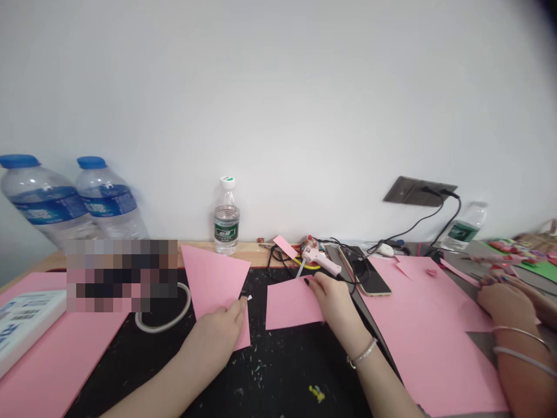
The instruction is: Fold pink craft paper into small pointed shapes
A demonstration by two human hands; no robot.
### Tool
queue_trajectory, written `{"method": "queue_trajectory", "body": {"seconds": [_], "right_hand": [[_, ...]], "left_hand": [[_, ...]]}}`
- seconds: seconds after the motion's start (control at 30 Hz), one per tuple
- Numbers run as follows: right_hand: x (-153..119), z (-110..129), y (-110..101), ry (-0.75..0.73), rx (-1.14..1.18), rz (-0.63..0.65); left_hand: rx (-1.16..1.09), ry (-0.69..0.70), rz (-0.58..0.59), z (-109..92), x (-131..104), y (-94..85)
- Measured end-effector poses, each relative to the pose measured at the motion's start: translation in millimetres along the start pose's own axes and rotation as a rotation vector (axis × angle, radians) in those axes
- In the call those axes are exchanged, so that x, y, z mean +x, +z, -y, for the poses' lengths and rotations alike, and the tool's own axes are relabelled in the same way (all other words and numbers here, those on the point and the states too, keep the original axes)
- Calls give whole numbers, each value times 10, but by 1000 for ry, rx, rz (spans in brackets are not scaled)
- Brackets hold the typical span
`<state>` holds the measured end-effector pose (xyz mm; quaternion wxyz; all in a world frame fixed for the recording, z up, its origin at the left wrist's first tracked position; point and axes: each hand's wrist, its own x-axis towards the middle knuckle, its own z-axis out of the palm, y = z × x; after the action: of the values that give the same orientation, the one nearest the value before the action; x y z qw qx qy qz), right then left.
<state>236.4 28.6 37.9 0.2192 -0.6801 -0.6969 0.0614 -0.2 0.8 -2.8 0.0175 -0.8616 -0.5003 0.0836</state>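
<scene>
My left hand [220,334] is closed at the right edge of a pink paper sheet [213,276] with a slanted side, which stands partly raised off the black mat. The hand covers the sheet's lower part. Between thumb and fingers, my right hand [337,299] pinches the right end of a smaller pink paper rectangle [289,305]. A bracelet [362,354] circles that wrist. Just behind the rectangle lies a light-pink glue gun [321,259], its pale glue stick [300,268] pointing down toward the paper. A gap of black mat separates the two paper pieces.
The black mat [261,383] carries yellow scraps [317,393] and a white ring [162,330]. A phone [369,273], large pink sheets [418,325] and another person's hands [509,302] are at right. Bottles [227,226] line the wall; cords run to a socket [418,190].
</scene>
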Motion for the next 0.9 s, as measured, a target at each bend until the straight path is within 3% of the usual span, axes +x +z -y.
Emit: {"method": "queue_trajectory", "body": {"seconds": [0.1,0.2,0.33,0.4,0.53,0.6,0.73,0.9], "right_hand": [[-9,-11,8,-29,163,-80],[-34,29,70,-32,370,-76],[-52,102,151,-34,633,-2],[-66,140,175,-46,692,27],[-122,218,212,-52,666,36],[-150,252,224,-56,627,27],[-177,285,236,-71,669,84],[-180,271,275,-41,878,241]], "left_hand": [[-50,-6,-43,26,-1,9],[-222,-33,-121,85,-29,-30],[-755,-73,-342,153,-108,-183],[-1105,-41,-392,145,-136,-245],[-1806,-78,-125,22,-111,-216],[-2031,-143,-17,-51,-85,-156],[-2256,-306,70,-105,-76,-107],[-2360,-337,105,-59,-87,-176]]}}
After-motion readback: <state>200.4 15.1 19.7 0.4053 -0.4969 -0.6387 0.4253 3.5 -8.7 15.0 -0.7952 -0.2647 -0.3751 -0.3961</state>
